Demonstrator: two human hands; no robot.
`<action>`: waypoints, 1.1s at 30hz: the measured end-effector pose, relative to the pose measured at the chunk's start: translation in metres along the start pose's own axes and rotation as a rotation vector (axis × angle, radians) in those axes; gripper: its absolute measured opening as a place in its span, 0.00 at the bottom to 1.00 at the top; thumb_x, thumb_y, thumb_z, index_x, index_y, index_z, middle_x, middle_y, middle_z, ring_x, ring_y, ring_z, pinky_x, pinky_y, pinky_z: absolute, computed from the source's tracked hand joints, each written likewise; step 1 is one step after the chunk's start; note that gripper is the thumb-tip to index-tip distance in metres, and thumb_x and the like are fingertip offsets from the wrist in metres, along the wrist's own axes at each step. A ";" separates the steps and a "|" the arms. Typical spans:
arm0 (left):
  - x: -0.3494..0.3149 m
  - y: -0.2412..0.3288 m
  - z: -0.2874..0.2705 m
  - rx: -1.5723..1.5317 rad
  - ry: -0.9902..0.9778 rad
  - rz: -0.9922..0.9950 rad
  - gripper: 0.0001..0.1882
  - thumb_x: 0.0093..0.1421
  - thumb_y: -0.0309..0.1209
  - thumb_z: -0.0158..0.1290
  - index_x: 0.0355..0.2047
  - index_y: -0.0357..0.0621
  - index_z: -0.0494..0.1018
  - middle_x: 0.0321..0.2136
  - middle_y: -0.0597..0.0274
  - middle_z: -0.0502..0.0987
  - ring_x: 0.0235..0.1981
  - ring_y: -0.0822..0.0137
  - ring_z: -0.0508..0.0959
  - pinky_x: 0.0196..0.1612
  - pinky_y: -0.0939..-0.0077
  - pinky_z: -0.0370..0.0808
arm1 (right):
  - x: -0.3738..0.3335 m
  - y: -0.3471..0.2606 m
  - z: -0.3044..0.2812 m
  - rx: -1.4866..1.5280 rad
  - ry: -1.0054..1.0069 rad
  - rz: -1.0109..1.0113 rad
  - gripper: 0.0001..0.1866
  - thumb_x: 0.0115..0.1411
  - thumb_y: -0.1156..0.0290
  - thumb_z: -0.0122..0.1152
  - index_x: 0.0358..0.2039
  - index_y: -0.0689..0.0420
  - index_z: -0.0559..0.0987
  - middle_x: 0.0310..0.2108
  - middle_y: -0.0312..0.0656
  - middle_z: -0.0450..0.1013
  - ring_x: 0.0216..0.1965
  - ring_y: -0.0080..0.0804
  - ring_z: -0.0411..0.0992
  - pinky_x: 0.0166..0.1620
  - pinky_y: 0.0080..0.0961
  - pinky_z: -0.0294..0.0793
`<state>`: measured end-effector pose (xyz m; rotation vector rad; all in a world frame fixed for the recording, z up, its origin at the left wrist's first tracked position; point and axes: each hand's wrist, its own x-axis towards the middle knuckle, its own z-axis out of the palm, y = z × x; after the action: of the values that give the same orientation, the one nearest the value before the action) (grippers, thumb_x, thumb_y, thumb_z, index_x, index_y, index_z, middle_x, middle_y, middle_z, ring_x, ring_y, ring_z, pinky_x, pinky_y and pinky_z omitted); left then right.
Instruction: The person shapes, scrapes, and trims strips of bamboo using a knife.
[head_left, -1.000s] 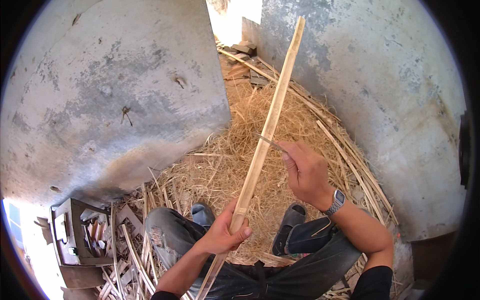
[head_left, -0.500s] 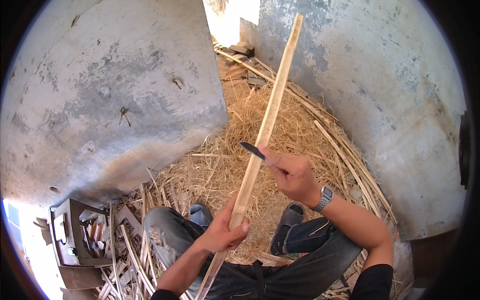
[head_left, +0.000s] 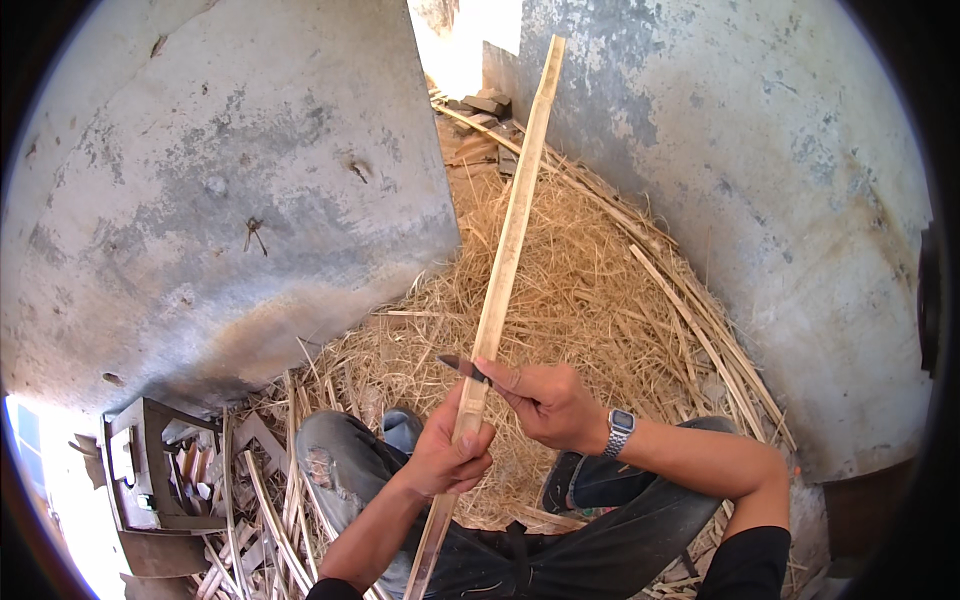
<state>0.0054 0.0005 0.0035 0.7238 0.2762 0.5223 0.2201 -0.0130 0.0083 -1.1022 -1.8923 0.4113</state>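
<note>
A long, pale split-bamboo strip (head_left: 513, 225) slants up and away from my lap, its far end in front of the right wall. My left hand (head_left: 447, 447) is closed around the strip's lower part, thumb across its face. Just above that grip, my right hand (head_left: 545, 400) holds a small knife (head_left: 460, 366) by its handle, which the fingers mostly hide. The dark blade lies across the strip, close to the left index finger and pointing left. A metal-banded watch is on my right wrist.
Straw-like shavings (head_left: 570, 270) cover the ground between two plastered walls (head_left: 250, 200). Long bamboo strips (head_left: 690, 310) lie along the right wall. At the lower left stands a dark frame (head_left: 165, 470) beside scraps and offcuts. My bent legs (head_left: 620, 490) lie close below the hands.
My right hand and the knife have come down the strip toward my left hand. The strip's far end has swung left and dropped a little.
</note>
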 end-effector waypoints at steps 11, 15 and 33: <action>-0.001 0.008 -0.011 -0.240 -0.084 -0.187 0.56 0.60 0.44 0.67 0.76 0.67 0.38 0.21 0.74 0.57 0.12 0.82 0.56 0.10 0.87 0.56 | -0.003 0.009 -0.003 0.453 -0.163 0.174 0.21 0.68 0.74 0.61 0.61 0.52 0.78 0.24 0.41 0.80 0.23 0.15 0.70 0.28 0.19 0.71; -0.006 0.004 -0.017 -0.320 -0.111 -0.181 0.57 0.58 0.38 0.68 0.76 0.67 0.38 0.21 0.74 0.57 0.13 0.82 0.57 0.11 0.87 0.55 | 0.011 0.005 -0.029 0.582 -0.340 0.278 0.22 0.69 0.75 0.60 0.63 0.54 0.76 0.29 0.34 0.81 0.27 0.11 0.69 0.31 0.16 0.71; 0.009 -0.002 -0.010 0.494 0.197 0.199 0.58 0.49 0.31 0.76 0.72 0.42 0.50 0.23 0.78 0.62 0.22 0.85 0.61 0.24 0.85 0.60 | -0.002 -0.021 -0.007 0.363 -0.244 0.013 0.34 0.52 0.78 0.65 0.60 0.38 0.80 0.18 0.35 0.70 0.18 0.28 0.67 0.25 0.28 0.68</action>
<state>0.0093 0.0095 -0.0053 1.1897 0.5318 0.7268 0.2147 -0.0274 0.0248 -0.8508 -1.9193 0.8921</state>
